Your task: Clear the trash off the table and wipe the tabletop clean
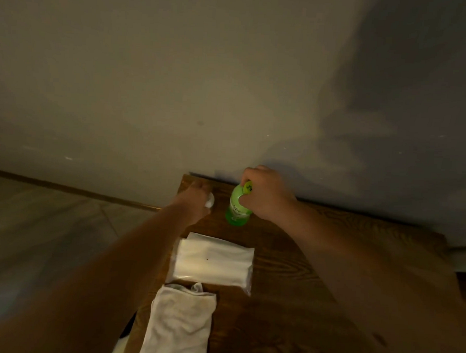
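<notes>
So the clearing part is happening: right hand [266, 194] is gripping the green bottle [238, 206] at the table's [289, 273] far edge, left hand [197, 198] is closing on a white wad [209, 201]. Next I'd guess both need lifting off before the cloth [181, 324] gets used.

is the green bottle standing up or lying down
Standing upright. The green bottle has its base on the wooden table and its yellow-green cap on top, gripped from above by the right hand.

Green bottle [237, 209] upright, white wad [209, 201] beside it on table [288, 287].
</notes>
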